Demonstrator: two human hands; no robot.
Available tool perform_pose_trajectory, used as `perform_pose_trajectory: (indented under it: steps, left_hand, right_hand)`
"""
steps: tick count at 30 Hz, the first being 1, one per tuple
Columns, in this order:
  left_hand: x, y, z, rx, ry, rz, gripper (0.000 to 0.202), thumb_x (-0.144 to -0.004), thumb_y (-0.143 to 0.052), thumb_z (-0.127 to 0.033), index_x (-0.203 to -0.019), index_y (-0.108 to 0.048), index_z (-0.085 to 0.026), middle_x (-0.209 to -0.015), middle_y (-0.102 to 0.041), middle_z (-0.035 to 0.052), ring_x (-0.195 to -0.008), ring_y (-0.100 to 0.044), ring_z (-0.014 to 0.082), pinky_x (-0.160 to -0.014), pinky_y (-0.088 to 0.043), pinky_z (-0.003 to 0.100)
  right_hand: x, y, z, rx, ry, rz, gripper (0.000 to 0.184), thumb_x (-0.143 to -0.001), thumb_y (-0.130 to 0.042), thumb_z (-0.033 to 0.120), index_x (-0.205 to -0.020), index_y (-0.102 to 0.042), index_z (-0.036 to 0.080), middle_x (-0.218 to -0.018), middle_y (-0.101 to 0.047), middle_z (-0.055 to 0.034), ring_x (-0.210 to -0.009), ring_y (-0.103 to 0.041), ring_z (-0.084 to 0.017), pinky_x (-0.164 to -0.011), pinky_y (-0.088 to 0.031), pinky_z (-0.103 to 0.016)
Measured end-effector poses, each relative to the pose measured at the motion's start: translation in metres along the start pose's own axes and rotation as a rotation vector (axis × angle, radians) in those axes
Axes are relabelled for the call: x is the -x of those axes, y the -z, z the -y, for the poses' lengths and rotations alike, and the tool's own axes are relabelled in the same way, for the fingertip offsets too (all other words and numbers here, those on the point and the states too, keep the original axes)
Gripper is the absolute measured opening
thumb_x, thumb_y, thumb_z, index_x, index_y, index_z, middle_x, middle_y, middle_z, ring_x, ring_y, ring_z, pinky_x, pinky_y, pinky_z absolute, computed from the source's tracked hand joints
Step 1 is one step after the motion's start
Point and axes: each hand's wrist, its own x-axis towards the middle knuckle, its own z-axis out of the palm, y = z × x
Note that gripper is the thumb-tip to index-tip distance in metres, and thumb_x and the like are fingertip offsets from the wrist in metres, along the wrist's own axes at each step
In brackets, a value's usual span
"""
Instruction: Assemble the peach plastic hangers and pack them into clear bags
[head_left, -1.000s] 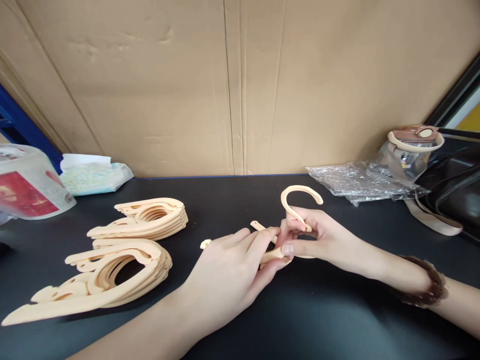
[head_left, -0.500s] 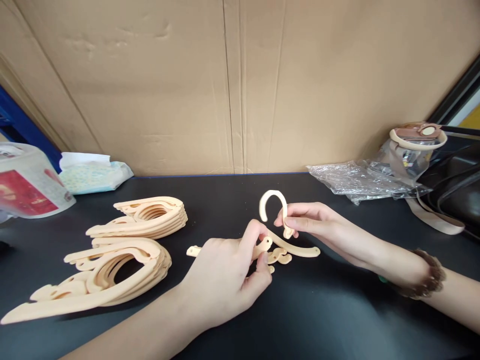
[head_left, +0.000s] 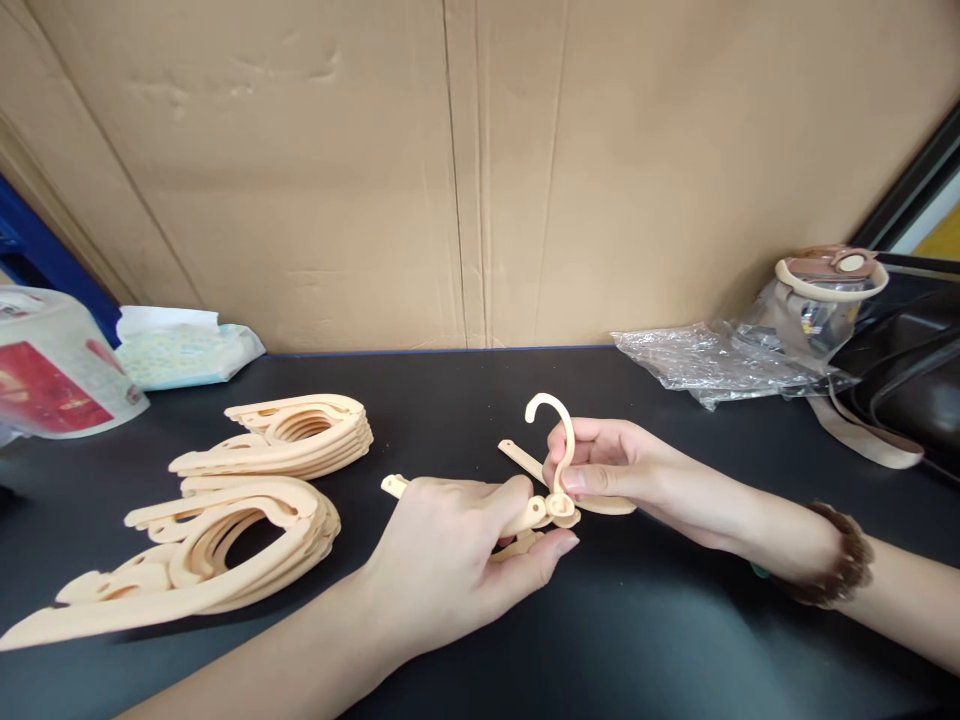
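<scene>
My right hand (head_left: 604, 465) pinches a cream plastic hanger hook (head_left: 566, 430), its curve up and its round base low. Just left of it, my left hand (head_left: 465, 530) is closed round a cream hanger arm (head_left: 394, 486); one end with a hole pokes out past the knuckles, the other lies beside the hook's base. Whether the two ends touch I cannot tell. Behind and under my hands, another hanger arm (head_left: 517, 456) lies on the black table, partly covered by my right fingers. More cream pieces beneath my left fingers are mostly hidden.
Two stacks of folded cream hangers, a far stack (head_left: 300, 430) and a near stack (head_left: 247, 550), lie at left. Behind them are a tissue pack (head_left: 187, 350) and a paper roll (head_left: 60, 370). A clear plastic bag (head_left: 720, 365), a bottle (head_left: 825, 300) and a black bag (head_left: 915, 370) stand right.
My right hand has brought the hook down and turned it, so its base now sits by the hanger arm's end. My left thumb has stretched further right.
</scene>
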Motion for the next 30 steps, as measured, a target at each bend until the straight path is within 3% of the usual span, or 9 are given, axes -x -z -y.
perform_pose_trajectory:
  steps: [4, 11, 19, 26, 30]
  left_hand:
    - [-0.002, 0.000, -0.003, -0.103, -0.040, -0.052, 0.040, -0.092, -0.056, -0.040, -0.060, -0.043, -0.020, -0.044, -0.048, -0.0069, -0.034, -0.043, 0.0078, -0.039, -0.024, 0.022]
    - [-0.001, -0.001, -0.007, -0.177, -0.106, -0.104, 0.038, -0.090, -0.060, -0.044, -0.064, -0.064, -0.017, -0.045, -0.059, -0.0038, -0.035, -0.055, 0.0115, -0.039, -0.035, 0.024]
    - [-0.007, 0.002, -0.008, -0.324, -0.177, -0.149, 0.029, -0.081, -0.064, -0.032, -0.055, -0.061, -0.019, -0.039, -0.053, -0.0053, -0.030, -0.052, 0.0112, -0.037, -0.033, 0.025]
    - [-0.007, -0.001, -0.005, -0.432, -0.239, -0.232, 0.039, -0.077, -0.059, -0.037, -0.043, -0.053, -0.020, -0.034, -0.047, -0.0042, -0.028, -0.048, 0.0116, -0.034, -0.029, 0.027]
    - [-0.008, 0.000, -0.006, -0.476, -0.255, -0.210, 0.036, -0.074, -0.059, -0.036, -0.043, -0.053, -0.019, -0.035, -0.047, -0.0047, -0.029, -0.049, 0.0116, -0.036, -0.030, 0.027]
  right_hand:
    - [-0.001, -0.001, 0.000, 0.029, -0.013, 0.022, 0.024, -0.083, -0.074, 0.036, -0.088, -0.059, 0.018, -0.074, -0.060, 0.0017, -0.066, -0.049, -0.010, -0.059, -0.033, -0.023]
    - [-0.001, -0.007, 0.002, 0.039, -0.043, 0.034, 0.021, -0.081, -0.076, 0.033, -0.086, -0.062, 0.018, -0.083, -0.068, -0.0012, -0.078, -0.061, -0.013, -0.074, -0.044, -0.026]
    - [0.001, -0.013, 0.004, 0.105, -0.071, -0.025, 0.025, -0.077, -0.078, 0.036, -0.081, -0.062, 0.018, -0.078, -0.068, -0.0001, -0.076, -0.062, -0.013, -0.075, -0.048, -0.027]
    - [0.001, -0.016, 0.004, 0.144, -0.049, -0.036, 0.027, -0.075, -0.079, 0.037, -0.079, -0.062, 0.016, -0.076, -0.066, 0.0001, -0.075, -0.062, -0.013, -0.077, -0.047, -0.027]
    - [0.003, -0.018, 0.005, 0.168, -0.029, -0.032, 0.025, -0.075, -0.079, 0.034, -0.080, -0.062, 0.016, -0.077, -0.067, 0.0002, -0.075, -0.061, -0.013, -0.077, -0.047, -0.027]
